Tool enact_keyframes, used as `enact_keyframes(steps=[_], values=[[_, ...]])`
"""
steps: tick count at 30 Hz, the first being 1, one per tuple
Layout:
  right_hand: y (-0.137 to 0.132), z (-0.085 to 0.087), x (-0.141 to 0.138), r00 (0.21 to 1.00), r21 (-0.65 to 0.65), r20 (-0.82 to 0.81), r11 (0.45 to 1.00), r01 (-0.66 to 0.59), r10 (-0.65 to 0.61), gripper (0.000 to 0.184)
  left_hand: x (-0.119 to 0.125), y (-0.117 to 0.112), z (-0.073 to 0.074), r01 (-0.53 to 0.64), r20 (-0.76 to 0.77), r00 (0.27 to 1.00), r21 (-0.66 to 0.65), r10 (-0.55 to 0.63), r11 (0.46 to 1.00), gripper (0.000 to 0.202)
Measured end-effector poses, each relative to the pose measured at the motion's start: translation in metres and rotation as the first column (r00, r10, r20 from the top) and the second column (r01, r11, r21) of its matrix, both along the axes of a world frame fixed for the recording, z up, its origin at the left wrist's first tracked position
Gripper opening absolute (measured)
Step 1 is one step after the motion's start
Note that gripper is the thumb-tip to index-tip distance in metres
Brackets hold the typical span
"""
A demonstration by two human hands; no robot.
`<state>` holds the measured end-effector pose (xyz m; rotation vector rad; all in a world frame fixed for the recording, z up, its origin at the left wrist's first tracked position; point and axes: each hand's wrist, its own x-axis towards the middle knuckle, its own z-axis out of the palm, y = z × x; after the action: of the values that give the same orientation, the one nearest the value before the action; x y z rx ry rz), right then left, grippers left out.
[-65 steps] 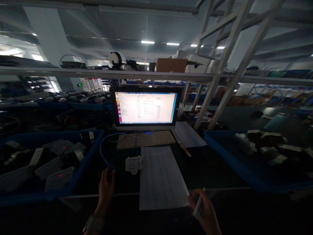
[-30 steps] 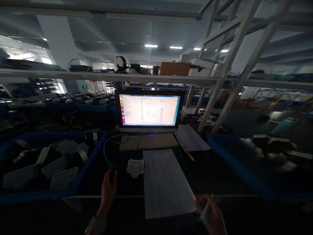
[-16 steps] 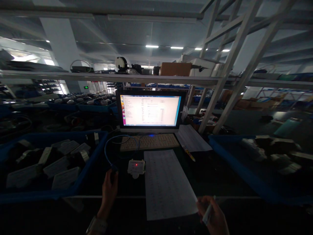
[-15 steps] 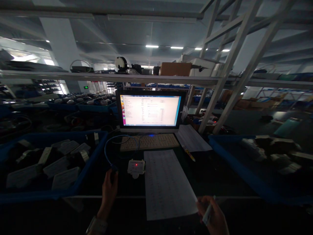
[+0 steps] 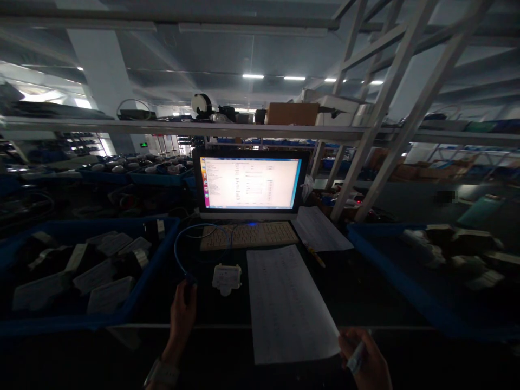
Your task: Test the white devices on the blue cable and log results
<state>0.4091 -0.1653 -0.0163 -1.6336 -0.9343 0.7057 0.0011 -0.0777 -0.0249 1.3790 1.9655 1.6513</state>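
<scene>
My left hand [image 5: 181, 319] rests on the dark bench with its fingers round the plug end of a blue cable [image 5: 179, 254], just left of a small white device [image 5: 226, 277]. My right hand [image 5: 364, 363] is closed on a white pen [image 5: 356, 355] at the lower right corner of a printed paper sheet [image 5: 287, 303]. The cable loops up toward a pale keyboard [image 5: 248, 235] below a lit monitor [image 5: 249, 183].
A blue bin [image 5: 85, 319] of flat white devices stands on the left, another blue bin [image 5: 422, 309] of parts on the right. A second paper sheet [image 5: 322, 230] and a yellow pencil [image 5: 315, 254] lie right of the keyboard. White shelf struts [image 5: 390, 97] rise behind.
The paper sheet has shifted to the right and my right hand with the pen has moved right and down. The red light on the small white device has gone out.
</scene>
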Motion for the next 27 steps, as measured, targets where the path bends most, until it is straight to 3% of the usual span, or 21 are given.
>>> enact_keyframes(steps=[7,13,22,27], values=[[-0.004,0.013,-0.004,0.996,0.013,-0.052,0.997,0.07,-0.07,0.046,0.001,-0.001,0.0,-0.001,-0.006,1.0,-0.001,0.001,1.0,0.047],[-0.002,0.003,-0.006,0.995,0.061,-0.06,0.995,0.079,-0.075,0.049,0.0,0.0,-0.004,-0.002,0.027,1.0,-0.025,0.003,1.0,0.048],[0.034,-0.005,-0.022,0.983,0.073,-0.154,0.992,0.108,-0.096,0.059,-0.001,0.003,-0.009,-0.014,0.045,0.999,-0.017,0.015,1.0,0.046],[0.048,-0.007,-0.021,0.995,0.086,-0.035,0.991,0.1,-0.097,0.06,-0.002,0.003,-0.01,-0.009,0.01,1.0,-0.012,0.009,1.0,0.044]])
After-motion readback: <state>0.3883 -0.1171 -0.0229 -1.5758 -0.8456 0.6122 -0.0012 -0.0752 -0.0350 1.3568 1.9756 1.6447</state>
